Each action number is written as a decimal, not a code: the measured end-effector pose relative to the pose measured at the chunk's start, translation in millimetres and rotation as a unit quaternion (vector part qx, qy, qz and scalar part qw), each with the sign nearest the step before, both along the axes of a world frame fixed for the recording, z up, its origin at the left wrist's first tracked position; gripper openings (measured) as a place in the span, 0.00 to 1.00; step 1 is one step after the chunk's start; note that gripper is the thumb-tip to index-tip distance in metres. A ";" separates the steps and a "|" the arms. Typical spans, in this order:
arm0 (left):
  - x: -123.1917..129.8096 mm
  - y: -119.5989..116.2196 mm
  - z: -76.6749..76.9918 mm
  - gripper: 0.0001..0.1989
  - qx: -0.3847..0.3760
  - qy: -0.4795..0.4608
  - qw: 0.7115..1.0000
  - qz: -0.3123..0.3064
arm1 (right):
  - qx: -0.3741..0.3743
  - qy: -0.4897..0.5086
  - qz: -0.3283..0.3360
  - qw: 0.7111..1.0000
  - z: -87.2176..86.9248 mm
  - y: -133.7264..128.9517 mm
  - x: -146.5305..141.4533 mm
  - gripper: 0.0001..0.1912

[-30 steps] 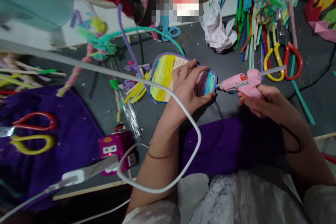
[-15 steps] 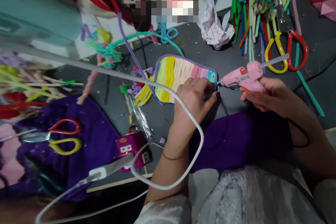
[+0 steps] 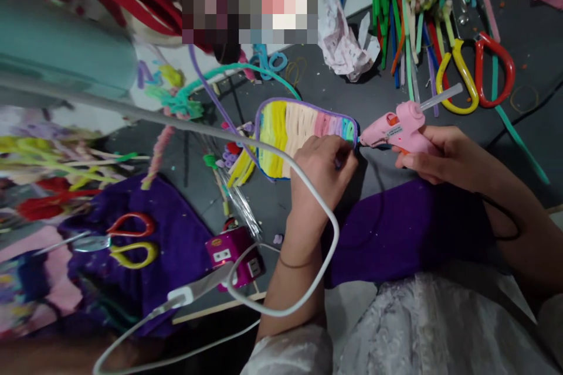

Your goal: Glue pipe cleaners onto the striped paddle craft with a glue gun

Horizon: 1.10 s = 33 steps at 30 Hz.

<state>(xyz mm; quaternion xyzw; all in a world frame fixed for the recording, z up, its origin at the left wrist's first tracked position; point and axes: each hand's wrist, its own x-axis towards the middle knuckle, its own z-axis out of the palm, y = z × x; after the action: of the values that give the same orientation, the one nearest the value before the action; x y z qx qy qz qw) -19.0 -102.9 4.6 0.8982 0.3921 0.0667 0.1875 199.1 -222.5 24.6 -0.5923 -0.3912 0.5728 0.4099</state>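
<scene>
My right hand (image 3: 433,152) is wrapped round the grip of a pink hot glue gun (image 3: 393,128), with a clear glue stick (image 3: 442,96) poking out of its back. The nozzle points left and meets or nearly meets the right edge of a striped pipe-cleaner panel (image 3: 301,120). Yellow, cream, pink and teal rows fill this panel, and a purple pipe cleaner borders it. With fingers bent, my left hand (image 3: 323,167) grips the panel's lower right edge; its fingertips are partly hidden. A long purple strand (image 3: 215,92) runs up from the panel's left side.
A white cable (image 3: 325,211) loops over my left forearm from a magenta socket cube (image 3: 233,252). Red-and-yellow scissors (image 3: 134,246) lie on purple cloth at left, another pair (image 3: 477,73) at upper right. Crumpled paper (image 3: 345,41) and pipe-cleaner bundles (image 3: 387,12) sit at the back.
The view has shifted, so most things on the left appear further right. The glue gun's back end is tilted up more, its nozzle still at the panel's right edge. Both hands keep their holds.
</scene>
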 end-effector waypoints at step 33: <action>-4.5 4.5 -3.1 0.05 -0.025 -0.072 0.997 0.012 | 0.054 -0.022 0.034 0.998 -6.4 2.0 -2.9 0.18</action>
<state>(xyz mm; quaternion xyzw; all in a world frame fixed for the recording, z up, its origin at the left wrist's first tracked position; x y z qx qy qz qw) -23.5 -98.3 1.4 0.8815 0.3898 0.1235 0.2362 196.1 -220.5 18.2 -0.5681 -0.4499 0.5515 0.4132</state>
